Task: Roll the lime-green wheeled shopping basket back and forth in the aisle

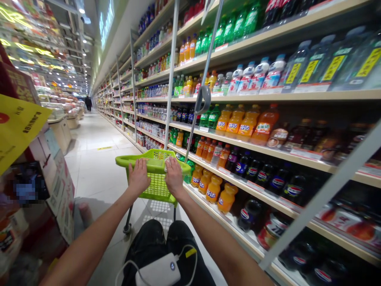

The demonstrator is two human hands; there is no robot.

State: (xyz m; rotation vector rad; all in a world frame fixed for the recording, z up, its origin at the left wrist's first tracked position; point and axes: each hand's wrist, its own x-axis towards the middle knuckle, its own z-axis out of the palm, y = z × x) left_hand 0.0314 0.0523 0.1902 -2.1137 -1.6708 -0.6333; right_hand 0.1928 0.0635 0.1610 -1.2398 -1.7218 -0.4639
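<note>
A lime-green shopping cart (157, 189) stands just in front of my knees. My left hand (139, 175) lies over its handle (154, 162) with the fingers curled across the bar. To the right, my right hand (174, 174) grips the same handle near its right end. Something small, white and crumpled (167, 164) shows at the right hand's fingers, and I cannot make out what it is. The part of the basket that shows holds no goods. On my lap rests a white power bank (159, 272) with a cable plugged in.
Tall drink shelves (238, 139) run along the right side, close to the cart, with a slanting metal pole (190, 137) in front. Boxes and a yellow sign (20, 129) crowd the left. A tiled aisle (92, 167) leads ahead to a distant person (88, 103).
</note>
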